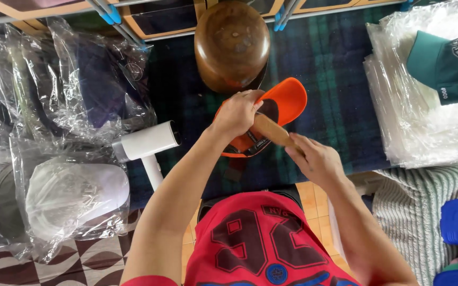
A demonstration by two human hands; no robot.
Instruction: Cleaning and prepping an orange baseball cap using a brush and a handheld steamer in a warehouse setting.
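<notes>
Head view, one entry: we logged an orange cap (pixel 271 114) lying over a dark plaid cloth (pixel 335 90), just below a brown wooden head block (pixel 232 45). Our left hand (pixel 237 114) was clenched on the cap's crown; our right hand (pixel 316 159) gripped a wooden stick (pixel 271 131) pushed into the cap. Beside these: a white handheld steamer (pixel 147 145), bagged caps (pixel 64 79) at left, a green cap (pixel 446 66) on clear bags at right.

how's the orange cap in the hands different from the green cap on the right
The orange cap is held by the left hand, with the right hand pushing a wooden tool into it; the green cap lies untouched on a stack of clear bags. The orange cap shows its underside, the green cap its outside, with a front emblem. Both are brimmed caps, unbagged.
</notes>
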